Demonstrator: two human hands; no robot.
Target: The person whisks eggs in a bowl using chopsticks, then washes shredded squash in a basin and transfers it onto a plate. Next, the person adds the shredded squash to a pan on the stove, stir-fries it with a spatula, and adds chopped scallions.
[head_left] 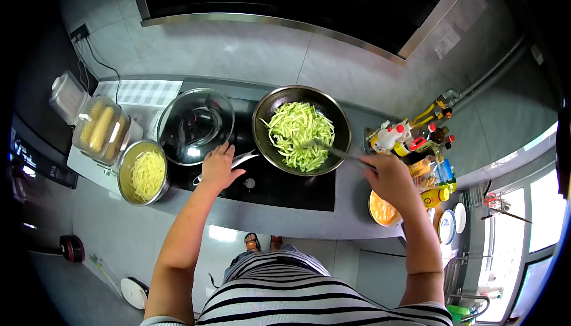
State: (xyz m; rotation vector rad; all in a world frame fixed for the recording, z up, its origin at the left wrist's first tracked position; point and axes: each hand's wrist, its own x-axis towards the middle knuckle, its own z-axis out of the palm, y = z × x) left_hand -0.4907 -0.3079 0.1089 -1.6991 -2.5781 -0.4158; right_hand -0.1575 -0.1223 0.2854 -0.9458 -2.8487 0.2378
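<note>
A dark wok [341,125] on the black cooktop [285,194] holds a heap of green shredded vegetable [300,133]. My right hand [389,177], to the right of the wok, is wrapped round the handle of a spatula [340,153] whose head lies among the shreds. The wok's metal handle [242,158] points left. Over the near end of that handle is my left hand [219,168], its fingers spread, beside a glass lid [197,127]; whether it touches either is unclear. Pale yellow shreds [147,175] fill a steel bowl [124,178] at the left.
Bottles [410,139] and seasoning containers [436,197] crowd the counter's right end, near a bowl of orange liquid [383,210]. At the left stands an open plastic container [100,130] with yellow items. The range hood [267,23] hangs above the back wall.
</note>
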